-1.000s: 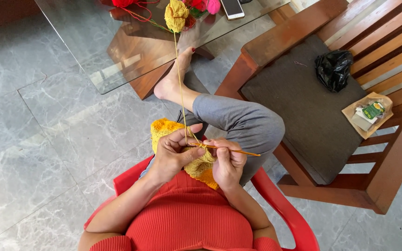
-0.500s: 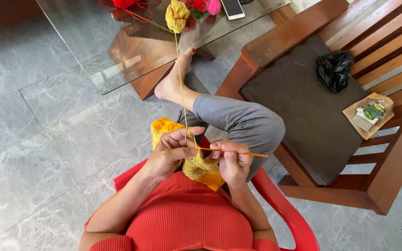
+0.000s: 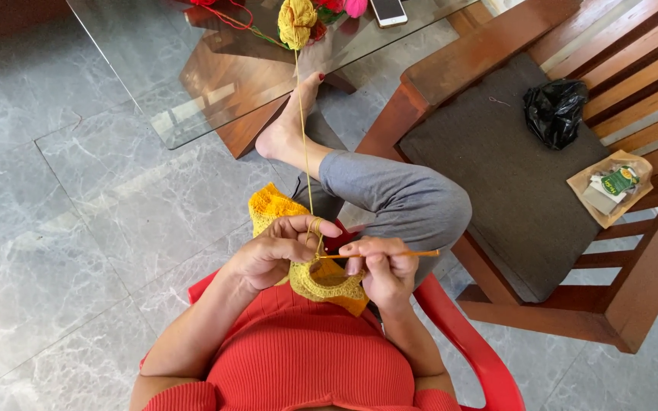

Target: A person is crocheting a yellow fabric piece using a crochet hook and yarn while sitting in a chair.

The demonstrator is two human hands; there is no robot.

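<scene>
The yellow crocheted yarn piece [image 3: 321,278] lies in the person's lap, at the middle of the view just above the red ribbed top. The left hand [image 3: 276,251] pinches its upper edge, fingers curled around the fabric, with the thin yellow working strand [image 3: 304,137] looped over the raised forefinger. The right hand [image 3: 382,270] is closed on the slim orange crochet hook [image 3: 390,254], which lies nearly level, its tip at the fabric edge between the two hands and its tail pointing to 3 o'clock.

From the finger the strand runs straight up towards 12 o'clock to a loose yellow ball of yarn [image 3: 296,21] on the glass-topped desk [image 3: 154,84]. To my eye the stitch goes best with that strand kept lightly taut over the forefinger, the hook turned only a little at the wrist, and the fabric pinched close beside the hook tip so the loop does not sag.

At 2 o'clock stands a wooden bench with a dark grey cushion [image 3: 496,160], carrying a crumpled black plastic bag [image 3: 556,113] and a small clear packet [image 3: 611,186]. The person sits on a red plastic chair [image 3: 466,350] on grey marble floor.
</scene>
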